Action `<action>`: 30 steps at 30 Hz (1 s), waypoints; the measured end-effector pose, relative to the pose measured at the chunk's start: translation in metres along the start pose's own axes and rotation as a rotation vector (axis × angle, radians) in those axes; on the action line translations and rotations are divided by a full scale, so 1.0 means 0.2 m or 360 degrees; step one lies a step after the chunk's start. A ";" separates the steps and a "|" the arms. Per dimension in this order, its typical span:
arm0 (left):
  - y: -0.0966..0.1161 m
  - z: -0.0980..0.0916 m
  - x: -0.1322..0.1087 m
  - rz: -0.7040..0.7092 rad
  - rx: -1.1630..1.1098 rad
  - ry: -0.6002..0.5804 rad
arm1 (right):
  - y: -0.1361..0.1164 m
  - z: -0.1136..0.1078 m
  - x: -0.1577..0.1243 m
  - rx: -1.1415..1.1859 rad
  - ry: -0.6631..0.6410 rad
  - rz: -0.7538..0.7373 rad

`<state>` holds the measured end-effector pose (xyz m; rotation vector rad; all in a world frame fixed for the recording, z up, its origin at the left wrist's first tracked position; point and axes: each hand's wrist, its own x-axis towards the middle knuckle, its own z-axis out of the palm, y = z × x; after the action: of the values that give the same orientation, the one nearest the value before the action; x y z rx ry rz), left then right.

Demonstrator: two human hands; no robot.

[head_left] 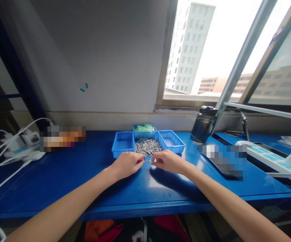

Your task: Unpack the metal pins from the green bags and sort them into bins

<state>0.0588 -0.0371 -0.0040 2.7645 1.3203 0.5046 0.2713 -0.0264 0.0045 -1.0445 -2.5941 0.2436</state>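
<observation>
Desk [59,168] in blue carries a left tray [123,141] and a right tray [171,138], at roughly 9 and 3 o'clock of a heap of metal pieces [148,147]. At the heap's 6 o'clock, the left hand [127,164] and right hand [170,162] appear to pinch a thin metal piece [148,161] between their fingers, one at each end. Its long axis runs from 9 to 3 o'clock, lying straight between the fingertips, neither hand clearly nearer.

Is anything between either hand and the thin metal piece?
Nothing visible: the left hand and right hand hold the metal piece between them, on the near side of the pile.
</observation>
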 end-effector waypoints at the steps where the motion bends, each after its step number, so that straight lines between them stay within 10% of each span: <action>1: 0.00 0.00 0.00 0.0002 0.0003 -0.0005 | 0.00 0.00 0.00 0.0001 -0.0001 -0.0001; 30: 0.01 -0.01 0.00 -0.0005 0.0069 -0.0032 | 0.03 0.02 0.00 -0.0205 -0.0089 -0.0066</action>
<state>0.0600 -0.0391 -0.0017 2.7937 1.3475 0.4516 0.2733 -0.0220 -0.0014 -1.0392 -2.7094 0.0983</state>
